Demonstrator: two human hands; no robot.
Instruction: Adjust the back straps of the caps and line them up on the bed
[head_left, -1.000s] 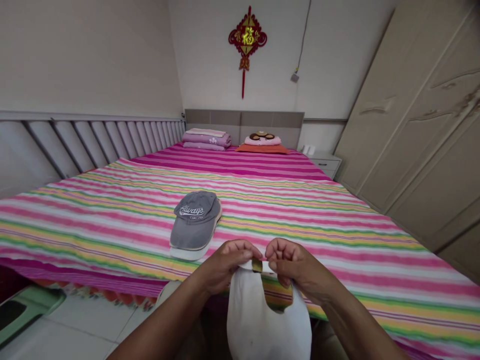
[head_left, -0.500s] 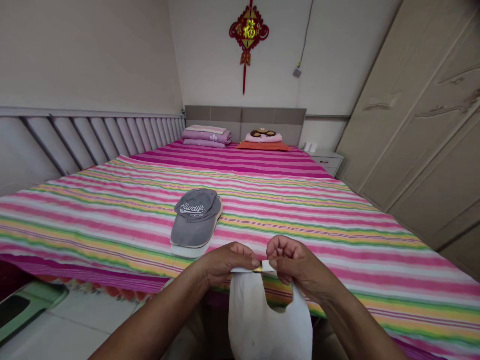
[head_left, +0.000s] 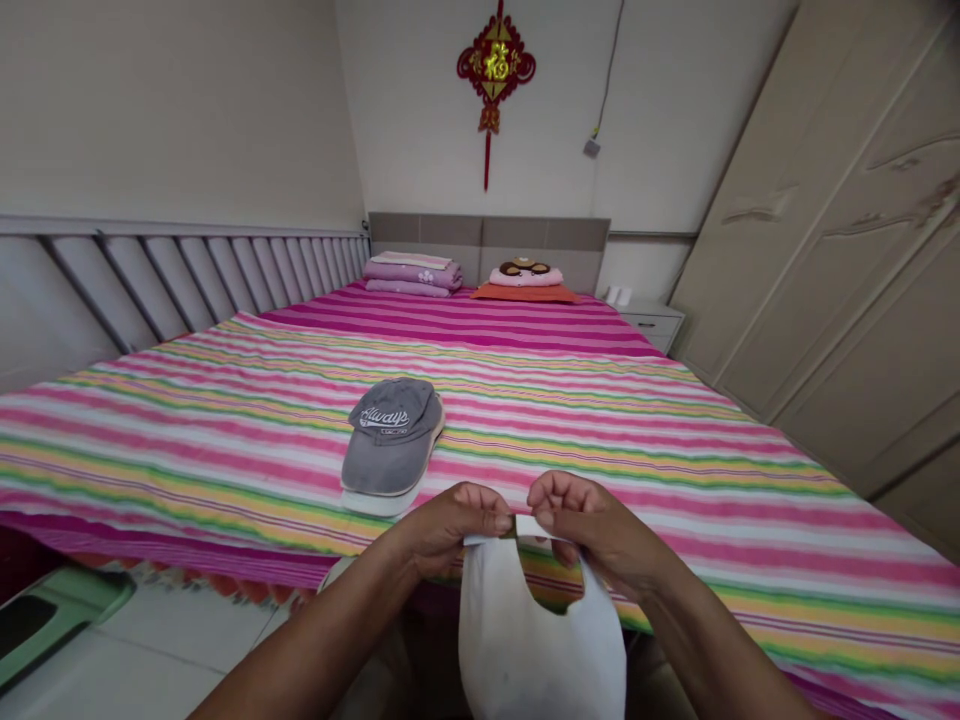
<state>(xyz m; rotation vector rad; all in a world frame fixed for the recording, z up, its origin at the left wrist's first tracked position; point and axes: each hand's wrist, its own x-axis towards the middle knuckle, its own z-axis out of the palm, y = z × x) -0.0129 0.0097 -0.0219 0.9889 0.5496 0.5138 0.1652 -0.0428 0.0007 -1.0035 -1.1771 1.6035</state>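
- The left hand (head_left: 461, 525) pinches the back strap of a white cap (head_left: 540, 640) between thumb and fingers, close to a small dark-gold buckle (head_left: 513, 523);
- the right hand (head_left: 589, 528) grips the same strap (head_left: 532, 526) from the other side, thumb against it and fingers curled; the two hands are near each other but apart;
- the white cap hangs below both hands at the near edge of the bed (head_left: 225, 420), its rounded rear opening showing the striped cover through it; no lettering can be read on the side in view;
- a grey cap (head_left: 386, 440) lies on the bed, left of the hands; its front reads "Always" in white script, with a smaller line beneath too tiny to read; a pale brim (head_left: 381, 502) shows under its own;
- on the far wall, a red hanging (head_left: 496, 65) bears a gold "福"; the smaller gold characters flanking it are unclear
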